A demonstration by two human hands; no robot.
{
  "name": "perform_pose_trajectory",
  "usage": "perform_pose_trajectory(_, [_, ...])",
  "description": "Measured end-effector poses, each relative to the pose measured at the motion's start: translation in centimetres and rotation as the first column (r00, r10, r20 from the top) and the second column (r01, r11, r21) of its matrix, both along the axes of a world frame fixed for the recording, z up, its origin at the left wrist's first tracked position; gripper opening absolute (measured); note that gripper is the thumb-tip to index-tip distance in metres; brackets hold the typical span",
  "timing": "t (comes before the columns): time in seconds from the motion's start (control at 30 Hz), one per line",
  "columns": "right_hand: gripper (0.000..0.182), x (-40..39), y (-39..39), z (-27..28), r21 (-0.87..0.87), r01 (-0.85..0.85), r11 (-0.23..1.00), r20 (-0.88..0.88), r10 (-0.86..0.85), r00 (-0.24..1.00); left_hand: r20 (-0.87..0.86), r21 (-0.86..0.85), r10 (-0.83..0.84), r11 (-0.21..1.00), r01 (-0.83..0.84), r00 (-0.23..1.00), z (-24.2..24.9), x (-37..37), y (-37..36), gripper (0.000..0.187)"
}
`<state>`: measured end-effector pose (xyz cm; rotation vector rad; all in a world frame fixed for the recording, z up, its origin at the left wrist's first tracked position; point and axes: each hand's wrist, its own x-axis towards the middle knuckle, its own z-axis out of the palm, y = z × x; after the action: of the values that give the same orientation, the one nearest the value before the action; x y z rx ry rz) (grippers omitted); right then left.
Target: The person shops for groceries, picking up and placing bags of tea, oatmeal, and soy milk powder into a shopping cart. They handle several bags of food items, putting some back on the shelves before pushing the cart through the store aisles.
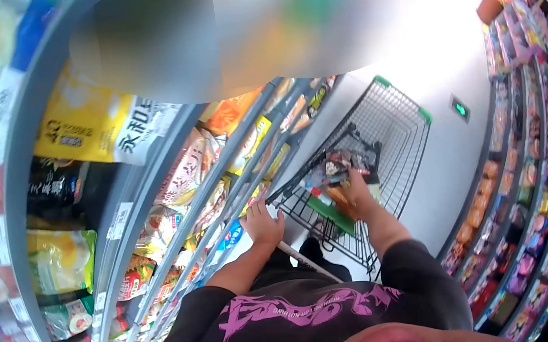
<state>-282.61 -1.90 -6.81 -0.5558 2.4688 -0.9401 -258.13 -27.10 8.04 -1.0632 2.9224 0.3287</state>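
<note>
My right hand [359, 196] reaches down into a wire shopping cart [401, 133], its fingers closed at the edge of a small dark-and-red packet [339, 163]. Beside that hand lies an orange-brown package [340, 198], and a flat green panel [329, 216] shows below it. Near the cart's left corner, next to the shelf, is my left hand [263, 225]. Its thumb stands apart from the fingers, and I see nothing held in it. A pale bar [309, 262], which looks like the cart's handle, runs close in front of my body.
Close on the left rise shelves [178, 145] packed with bagged food, including a yellow-and-white bag [93, 118]. More stocked shelves [498, 212] curve along the right. A green floor sign [460, 108] marks the pale aisle floor [448, 60]. The upper middle is blurred.
</note>
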Motion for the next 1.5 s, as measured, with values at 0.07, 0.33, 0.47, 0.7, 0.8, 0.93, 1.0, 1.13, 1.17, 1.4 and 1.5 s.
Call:
perform_pose_trajectory(0.07, [0.045,3.3,2.0,5.1,-0.1,0.171,0.98,0.125,-0.159,0.979,-0.036,-0.024,-0.015,1.0,0.014,0.999,-0.3,0.0,0.0,0.07])
perform_pose_trajectory(0.33, [0.042,23.7,15.3,8.7,0.109,0.226,0.968,-0.214,-0.199,0.956,-0.047,-0.02,-0.005,1.0,0.004,0.999,-1.0,-2.7,0.0,0.063])
perform_pose_trajectory(0.47, [0.058,26.1,17.3,9.6,0.136,0.187,0.973,-0.411,-0.116,0.904,-0.055,0.016,-0.003,1.0,0.004,0.998,-0.9,-5.2,0.2,0.061])
perform_pose_trajectory(0.7, [0.052,21.7,16.4,13.1,0.096,0.248,0.964,-0.371,-0.197,0.908,-0.127,-0.021,-0.022,1.0,0.019,0.992,-1.2,-9.4,1.0,0.058])
perform_pose_trajectory(0.8, [0.05,19.4,16.7,12.9,0.119,0.251,0.961,-0.359,-0.194,0.913,-0.166,-0.004,-0.017,1.0,0.017,0.986,-1.7,-10.6,0.9,0.057])
perform_pose_trajectory(0.93, [0.045,16.4,17.4,12.8,0.117,0.236,0.965,-0.399,-0.172,0.901,-0.229,-0.024,-0.007,1.0,0.002,0.973,-1.7,-12.4,1.1,0.059])
perform_pose_trajectory(1.0, [0.044,14.6,16.9,12.6,0.131,0.23,0.964,-0.383,-0.165,0.909,-0.269,-0.017,-0.023,1.0,0.019,0.963,-1.5,-13.5,0.9,0.062])
perform_pose_trajectory(1.13, [0.044,11.4,17.3,12.4,0.236,0.233,0.943,-0.392,-0.128,0.911,-0.344,0.055,-0.059,0.995,0.083,0.937,-1.1,-15.7,0.7,0.071])
perform_pose_trajectory(1.17, [0.043,10.7,16.9,12.0,0.256,0.227,0.94,-0.428,-0.1,0.898,-0.351,0.092,-0.059,0.991,0.097,0.935,-0.9,-16.2,0.4,0.072])
perform_pose_trajectory(1.4, [0.044,9.7,9.2,12.4,0.133,0.153,0.979,-0.383,-0.091,0.919,-0.522,0.618,0.13,0.739,0.269,0.843,-1.9,-18.9,-4.3,0.06])
perform_pose_trajectory(1.5, [0.039,7.5,8.9,11.1,0.219,0.203,0.954,-0.278,-0.138,0.951,-0.806,0.536,0.258,0.7,0.471,0.533,7.7,-16.7,-5.0,0.047])
